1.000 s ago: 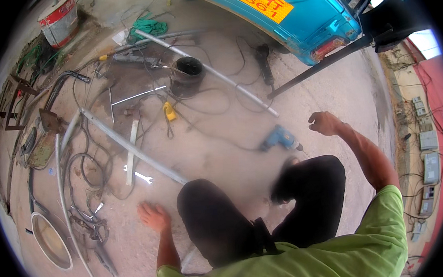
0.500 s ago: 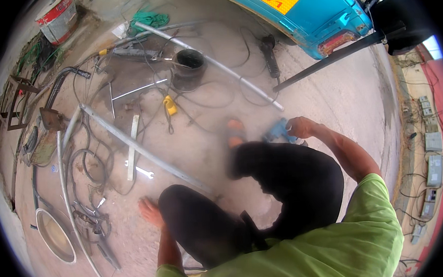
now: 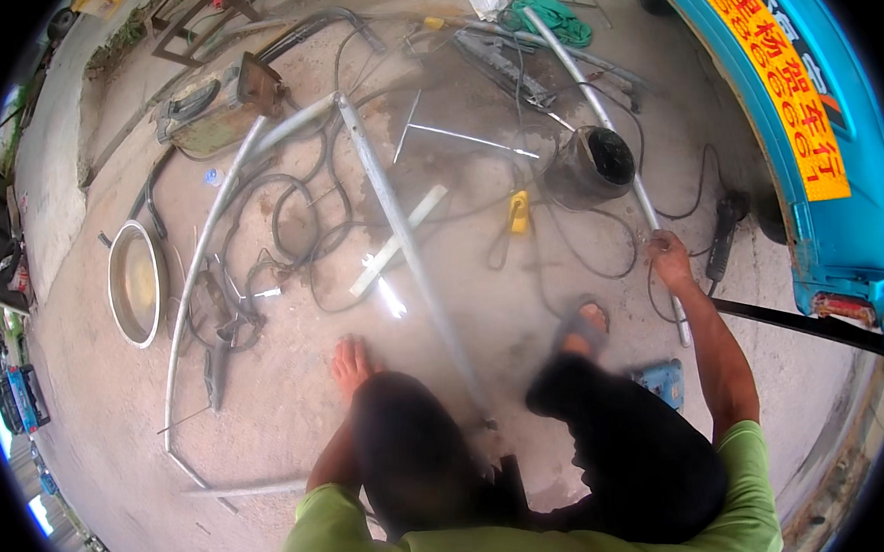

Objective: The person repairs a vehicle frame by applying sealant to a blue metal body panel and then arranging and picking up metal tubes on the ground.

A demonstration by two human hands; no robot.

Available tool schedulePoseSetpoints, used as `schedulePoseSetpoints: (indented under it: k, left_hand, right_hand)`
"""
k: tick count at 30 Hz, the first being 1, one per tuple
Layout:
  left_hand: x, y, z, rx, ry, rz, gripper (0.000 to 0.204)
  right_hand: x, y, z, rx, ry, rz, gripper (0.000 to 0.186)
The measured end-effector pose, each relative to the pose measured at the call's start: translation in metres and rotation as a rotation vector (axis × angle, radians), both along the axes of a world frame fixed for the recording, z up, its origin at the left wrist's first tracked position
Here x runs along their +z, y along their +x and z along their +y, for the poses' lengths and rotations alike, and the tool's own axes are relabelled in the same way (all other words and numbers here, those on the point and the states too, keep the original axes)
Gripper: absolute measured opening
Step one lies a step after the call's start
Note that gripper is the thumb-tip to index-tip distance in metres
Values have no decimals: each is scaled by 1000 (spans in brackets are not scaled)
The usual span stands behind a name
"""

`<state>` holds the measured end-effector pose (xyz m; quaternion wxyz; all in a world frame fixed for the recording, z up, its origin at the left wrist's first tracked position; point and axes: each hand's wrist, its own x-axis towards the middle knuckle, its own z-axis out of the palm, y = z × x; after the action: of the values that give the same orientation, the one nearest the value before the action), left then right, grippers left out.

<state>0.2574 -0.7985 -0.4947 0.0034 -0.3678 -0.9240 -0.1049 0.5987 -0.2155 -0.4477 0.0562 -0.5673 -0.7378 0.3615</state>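
Note:
My right hand (image 3: 670, 261) is closed around the near part of a long silver metal pipe (image 3: 619, 149), which lies across the concrete floor and points away from me. Below that hand, beside my right leg, is a blue object (image 3: 661, 382), partly hidden by my knee. My left hand (image 3: 350, 369) rests with spread fingers on the floor next to my left knee, holding nothing. Ahead of it lie a white flat bar (image 3: 400, 240) and a shiny wrench (image 3: 391, 297). Another grey pipe (image 3: 399, 213) runs between my knees, part of a bent frame.
A dark metal bucket (image 3: 586, 168) stands against the held pipe. Cables, a yellow tool (image 3: 519, 213), a T-handled rod (image 3: 465, 140) and an angle grinder (image 3: 727, 236) lie about. A metal basin (image 3: 138, 284) sits left, and a blue vehicle (image 3: 845, 245) stands right.
My right hand has left the spot beside the blue object and taken hold of the metal pipe. The view has swung to the right. My left hand stays by my left knee.

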Motion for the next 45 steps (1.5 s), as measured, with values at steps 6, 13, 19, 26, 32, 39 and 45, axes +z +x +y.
schedulePoseSetpoints:
  k: [6,13,19,26,32,39,45]
  left_hand:
    - [2,3,15,8,-8,-12,67]
    - [-4,7,17,-5,0,33,69]
    - [11,7,29,-5,5,40,59]
    - [-4,11,28,51,-32,50,67]
    - [16,13,35,59,-23,67,58]
    - [-8,9,16,56,-7,4,69]
    - [-8,14,17,38,18,50,64]
  right_hand:
    - [-29,-9,47,13,185,-320,61]
    - [-20,-56,69,153,179,-617,47]
    - [-17,-44,80,174,93,-527,47]
    - [53,-28,85,-54,-582,142,32]
    - [115,-39,46,-53,-766,319,28]
    - [138,-10,2,87,-777,486,33]
    - [191,-26,-24,87,-1408,1039,28]
